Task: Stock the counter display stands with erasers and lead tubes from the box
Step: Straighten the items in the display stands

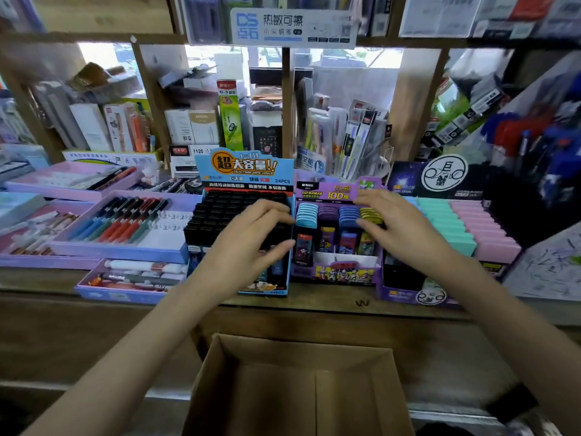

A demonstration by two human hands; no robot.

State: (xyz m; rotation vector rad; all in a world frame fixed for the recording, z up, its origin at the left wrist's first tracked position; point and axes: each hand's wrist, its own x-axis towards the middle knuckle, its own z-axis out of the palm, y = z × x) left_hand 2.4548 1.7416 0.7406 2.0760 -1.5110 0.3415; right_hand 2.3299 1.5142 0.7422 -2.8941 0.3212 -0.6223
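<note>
The wooden counter (pixel 314 305) is covered with trays and stands, and the purple stand (pixel 345 275) at its middle is taken as the reference here. Below and in front of the purple stand, the cardboard box (pixel 301 343) stands open. No stock can be seen in the part of it that shows. The blue stand (pixel 245 171) is set against the purple stand's left side. Just to the right of the purple stand, teal and pink blocks (pixel 446 221) are ranked in rows; they are probably erasers.

The left hand (pixel 251 243) is held over the seam between the blue stand and the purple stand. Its fingers are spread and loosely bent, its thumb reaches toward the purple stand's leftmost column, and nothing is seen gripped. The right hand (pixel 399 228) is laid over the purple stand's right rear with straight fingers and nothing held, the tips at the header card and the yellow tops.

The blue stand's slots are filled with black tubes (pixel 220 212), and coloured tubes (pixel 327 212) fill the purple stand in four columns.

The step in hand is judged to be the squaring-up of those coloured tubes. It is best done with light, flat pressure on the tops, so that each column is seated evenly. The purple stand should be steadied from its left so that it is not shoved backward. The thin header card could easily be bent under the fingertips and should be spared.
</note>
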